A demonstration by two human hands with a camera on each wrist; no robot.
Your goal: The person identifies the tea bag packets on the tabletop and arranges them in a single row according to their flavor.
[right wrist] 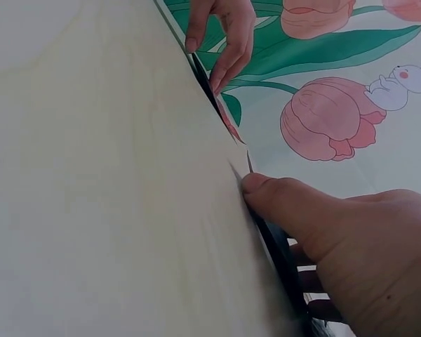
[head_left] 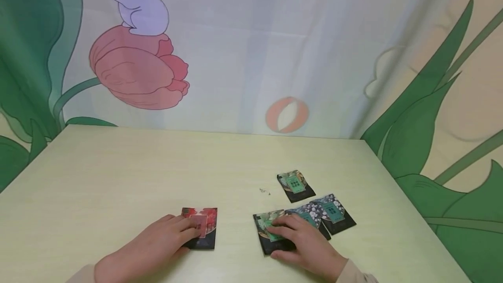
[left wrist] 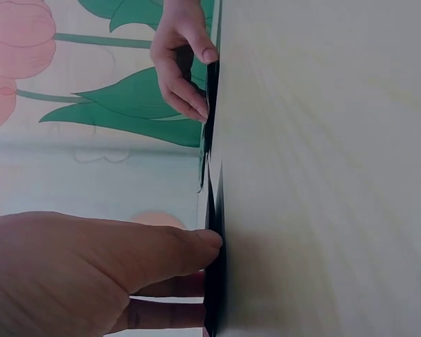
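Note:
In the head view my left hand rests on a small flat square packet with a red print, fingers across its top and thumb by the near edge. My right hand lies over a green-labelled packet in the same way. Partly behind that hand is a blue-labelled flowered packet. In the left wrist view the thumb of the left hand touches the packet's dark edge. The right wrist view shows the right thumb at the edge of a dark packet.
A second blue-labelled packet lies to the right, beside the covered one. Farther back lies another green-labelled packet. Small dark specks mark the pale table. A printed curtain hangs along the table's far edge.

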